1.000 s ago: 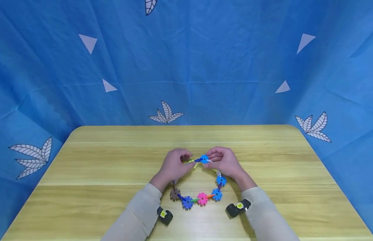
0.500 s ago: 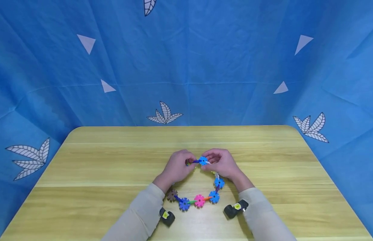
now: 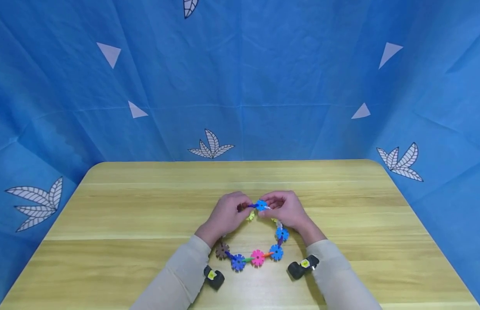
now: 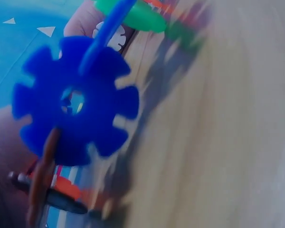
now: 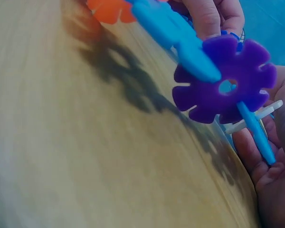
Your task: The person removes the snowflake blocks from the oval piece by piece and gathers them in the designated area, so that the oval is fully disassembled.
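A loop of slotted plastic snowflake discs hangs between both hands, its near side facing me with a pink disc [image 3: 257, 258], a brown disc [image 3: 222, 250] and several blue ones. At the loop's far side, my left hand [image 3: 226, 216] pinches a dark reddish disc joined to a dark blue one. Close to it, my right hand [image 3: 289, 211] holds the chain by a light blue disc [image 3: 261, 205], thumb and fingers curled at its edge. A dark blue disc [image 4: 42, 102] fills much of the left wrist view; a purple disc [image 5: 199, 102] crosses the right wrist view.
Under the hands lies a pale wooden table [image 3: 147, 202]. Black wrist devices [image 3: 214, 279] are strapped over the light sleeves [image 3: 174, 271]. A blue cloth [image 3: 301, 86] with white leaf and triangle prints hangs behind and at both sides.
My left hand has moved slightly right, its fingertips nearer the right hand and around a dark reddish disc. The near side of the loop has shifted a little left.
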Demonstrator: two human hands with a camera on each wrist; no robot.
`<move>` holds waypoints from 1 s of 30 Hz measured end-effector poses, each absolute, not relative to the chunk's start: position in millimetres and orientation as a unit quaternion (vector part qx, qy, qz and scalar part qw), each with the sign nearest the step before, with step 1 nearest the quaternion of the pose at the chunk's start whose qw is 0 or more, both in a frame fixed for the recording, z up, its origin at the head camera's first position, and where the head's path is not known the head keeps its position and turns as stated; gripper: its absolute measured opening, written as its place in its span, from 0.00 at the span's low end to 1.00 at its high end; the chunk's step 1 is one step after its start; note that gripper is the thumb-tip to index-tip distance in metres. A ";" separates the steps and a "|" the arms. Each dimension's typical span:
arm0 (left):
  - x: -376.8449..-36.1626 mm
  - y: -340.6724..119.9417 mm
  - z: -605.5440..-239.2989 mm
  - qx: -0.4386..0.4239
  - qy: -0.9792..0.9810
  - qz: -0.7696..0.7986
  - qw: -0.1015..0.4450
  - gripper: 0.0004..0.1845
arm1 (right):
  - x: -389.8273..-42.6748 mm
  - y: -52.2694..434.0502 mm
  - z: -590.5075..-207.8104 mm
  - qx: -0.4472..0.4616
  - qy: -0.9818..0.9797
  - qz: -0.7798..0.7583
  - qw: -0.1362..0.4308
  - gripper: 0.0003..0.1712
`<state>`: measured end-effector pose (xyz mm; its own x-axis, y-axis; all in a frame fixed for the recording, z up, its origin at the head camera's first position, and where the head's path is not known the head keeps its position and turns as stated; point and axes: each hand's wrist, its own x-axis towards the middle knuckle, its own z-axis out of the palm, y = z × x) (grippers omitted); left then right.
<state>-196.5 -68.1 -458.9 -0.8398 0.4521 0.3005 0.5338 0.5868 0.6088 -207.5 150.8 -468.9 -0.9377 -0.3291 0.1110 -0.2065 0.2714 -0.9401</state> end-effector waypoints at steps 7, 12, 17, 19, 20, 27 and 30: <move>-199.5 -80.1 -456.9 -0.251 -0.899 -0.351 0.071 0.04 | -197.6 150.3 -446.6 -0.168 0.797 -0.579 0.049 0.18; -199.7 -84.1 -455.3 -0.229 -0.895 -0.375 0.069 0.03 | -197.2 147.1 -446.3 -0.171 0.800 -0.573 0.049 0.18; -201.1 -92.9 -456.0 -0.201 -0.881 -0.420 0.085 0.03 | -196.8 144.4 -447.1 -0.169 0.797 -0.577 0.053 0.19; -202.3 -98.0 -456.5 -0.187 -0.879 -0.427 0.097 0.03 | -196.9 144.4 -447.0 -0.167 0.797 -0.578 0.054 0.19; -202.8 -100.8 -456.4 -0.178 -0.879 -0.430 0.101 0.03 | -197.0 144.4 -446.9 -0.166 0.797 -0.578 0.054 0.18; -204.6 -119.0 -457.8 -0.113 -0.886 -0.445 0.071 0.03 | -197.5 145.1 -446.6 -0.165 0.798 -0.577 0.056 0.19; -204.6 -126.0 -458.7 -0.099 -0.886 -0.448 0.071 0.04 | -197.6 144.9 -447.5 -0.165 0.801 -0.573 0.056 0.19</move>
<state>-204.6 -126.0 -458.7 -0.9703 0.1120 0.2146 0.2393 0.5785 0.7798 -197.6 144.9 -447.5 -0.9392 -0.3288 0.0992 -0.1999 0.2884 -0.9364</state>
